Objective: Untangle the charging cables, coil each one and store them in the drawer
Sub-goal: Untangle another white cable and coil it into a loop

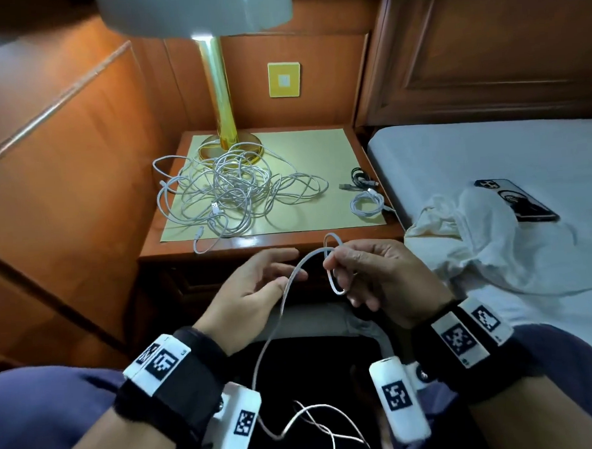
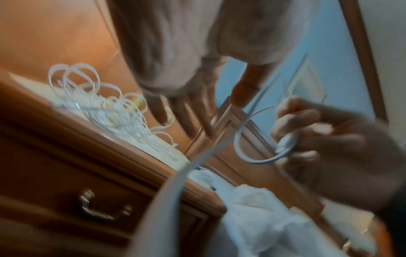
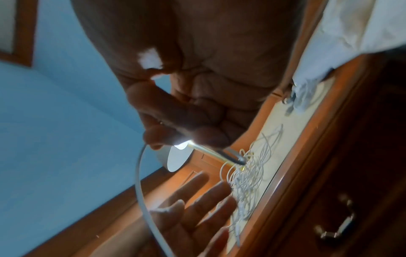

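The thin white charging cable point(image 1: 292, 283) I'm coiling runs from my lap up to my right hand point(image 1: 379, 278), which pinches its first small loop. My left hand point(image 1: 256, 288) is spread flat beside the strand, gripping nothing. I'd feed slack evenly and match each loop's size. The white tangle of cables point(image 1: 231, 190) waits on the wooden desk point(image 1: 254, 242), two finished coils point(image 1: 367, 203) near its right edge.

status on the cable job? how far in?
Done: two coiled cables, black and white, on the nightstand. In hand: right hand pinches a first loop of white cable; left hand open. Left: big tangle; drawer closed.
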A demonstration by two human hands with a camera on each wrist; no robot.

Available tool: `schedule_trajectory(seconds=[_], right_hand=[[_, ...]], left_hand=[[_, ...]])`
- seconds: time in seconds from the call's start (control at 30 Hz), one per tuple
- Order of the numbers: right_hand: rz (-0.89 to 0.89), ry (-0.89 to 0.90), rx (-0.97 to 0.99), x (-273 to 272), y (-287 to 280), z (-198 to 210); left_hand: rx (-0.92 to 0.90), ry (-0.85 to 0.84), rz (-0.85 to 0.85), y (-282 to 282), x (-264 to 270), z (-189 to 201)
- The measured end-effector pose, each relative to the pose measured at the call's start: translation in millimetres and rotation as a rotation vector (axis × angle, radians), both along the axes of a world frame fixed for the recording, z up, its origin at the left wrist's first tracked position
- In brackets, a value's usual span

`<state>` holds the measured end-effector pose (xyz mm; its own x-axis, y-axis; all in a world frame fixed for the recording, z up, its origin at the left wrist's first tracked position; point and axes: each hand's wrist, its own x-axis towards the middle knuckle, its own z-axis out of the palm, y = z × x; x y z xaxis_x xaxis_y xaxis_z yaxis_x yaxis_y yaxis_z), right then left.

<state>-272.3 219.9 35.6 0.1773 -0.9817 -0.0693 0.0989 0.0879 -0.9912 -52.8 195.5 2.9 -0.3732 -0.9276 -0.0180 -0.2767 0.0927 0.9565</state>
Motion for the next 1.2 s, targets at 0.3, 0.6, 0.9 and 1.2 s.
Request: schedule_trajectory(seconds=[0.3, 0.6, 0.9, 1.2], right_hand=[[-0.086, -0.249, 0.321, -17, -2, 11], [-0.279, -0.511, 0.240, -33, -8, 15], [-0.306, 0.201, -0.229, 4, 13, 8], [-0.297, 0.400, -0.088, 5, 7, -4]], left_hand=[[0.174, 0.213, 0.121, -5, 5, 17], [-0.147, -0.309, 0.564, -37, 47, 4], [-0.339, -0.615, 0.231, -3, 8, -13], [-0.346, -0.419, -0.157, 2, 5, -7]])
